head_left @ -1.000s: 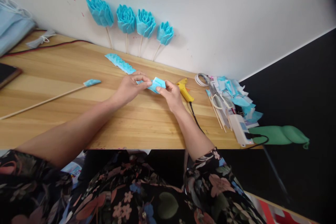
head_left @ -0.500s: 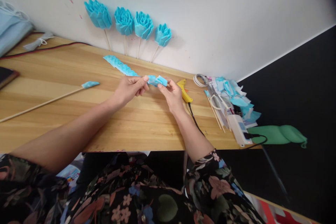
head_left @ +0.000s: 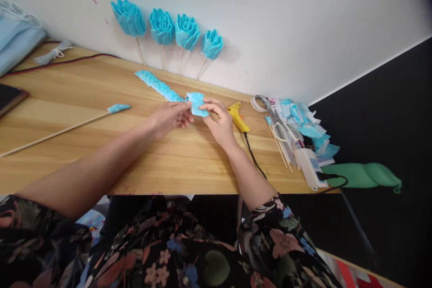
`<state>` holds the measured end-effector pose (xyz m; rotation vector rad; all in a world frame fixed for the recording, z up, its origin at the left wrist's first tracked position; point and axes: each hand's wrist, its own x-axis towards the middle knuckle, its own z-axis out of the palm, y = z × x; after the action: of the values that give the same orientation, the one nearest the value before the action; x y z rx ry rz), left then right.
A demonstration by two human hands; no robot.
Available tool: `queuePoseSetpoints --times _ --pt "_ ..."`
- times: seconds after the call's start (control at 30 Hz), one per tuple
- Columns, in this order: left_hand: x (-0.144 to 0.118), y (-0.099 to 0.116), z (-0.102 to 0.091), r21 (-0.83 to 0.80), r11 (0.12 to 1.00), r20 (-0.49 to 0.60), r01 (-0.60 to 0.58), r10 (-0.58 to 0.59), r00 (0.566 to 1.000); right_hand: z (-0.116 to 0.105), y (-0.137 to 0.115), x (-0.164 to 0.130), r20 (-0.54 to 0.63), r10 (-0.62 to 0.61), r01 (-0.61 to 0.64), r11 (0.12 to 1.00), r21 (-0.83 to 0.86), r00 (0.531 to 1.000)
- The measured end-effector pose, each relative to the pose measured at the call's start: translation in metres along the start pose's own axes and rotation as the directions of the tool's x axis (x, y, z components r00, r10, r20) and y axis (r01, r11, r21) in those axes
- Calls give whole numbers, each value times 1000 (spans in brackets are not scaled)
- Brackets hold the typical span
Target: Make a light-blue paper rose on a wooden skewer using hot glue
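Note:
Between both hands, above the table, is a small piece of blue fabric (head_left: 197, 104), partly folded. My left hand (head_left: 173, 119) pinches its left edge with thumb and finger. On the right side, my right hand (head_left: 219, 121) grips it with the thumb below and fingers on top. Just behind my left hand lies a row of overlapping folded blue petals (head_left: 158, 86). A thin wooden stick (head_left: 64, 131) with a blue fabric tip (head_left: 118, 108) rests to the left. A yellow glue gun (head_left: 239, 117) lies right of my right hand.
Several blue fabric flowers (head_left: 162, 26) on sticks lean against the wall. At right are a tape roll (head_left: 260, 103), scissors (head_left: 285, 130), fabric scraps (head_left: 310, 127), a white power strip (head_left: 309, 168) and a green pouch (head_left: 362, 175). A phone (head_left: 11, 99) and blue masks (head_left: 18, 42) lie left.
The blue fabric piece has been turned and now shows a wider face between my hands. My right hand's fingers have moved over its top. The view has shifted slightly.

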<state>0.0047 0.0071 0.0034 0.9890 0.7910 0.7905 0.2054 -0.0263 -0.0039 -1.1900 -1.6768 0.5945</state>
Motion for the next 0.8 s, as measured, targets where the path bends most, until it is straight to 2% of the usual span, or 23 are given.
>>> queuePoseSetpoints --times 0.17,0.23,0.33,0.43,0.53,0.6,0.8 --pt "0 1 0 -50 998 -58 -49 46 997 -2 -5 -2 9 -27 26 999 45 1000" --pt "0 1 0 -59 997 -67 -57 53 996 -1 -5 -3 -65 44 -36 992 120 997" --pt "0 0 0 -56 996 -71 -67 63 995 2 -3 -1 -128 238 -189 932 310 963" --pt "0 -1 -1 -44 996 -67 -73 70 995 6 -1 1 -8 385 -341 827 448 923" --pt "0 -2 0 -32 997 -52 -77 75 996 8 -3 1 110 420 -418 773 477 901" --pt "0 -1 2 -25 997 -46 -74 72 996 9 -4 1 137 415 -428 773 469 900" --pt "-3 4 5 -25 1000 -45 -14 13 999 9 -3 1 126 396 -409 802 435 910"
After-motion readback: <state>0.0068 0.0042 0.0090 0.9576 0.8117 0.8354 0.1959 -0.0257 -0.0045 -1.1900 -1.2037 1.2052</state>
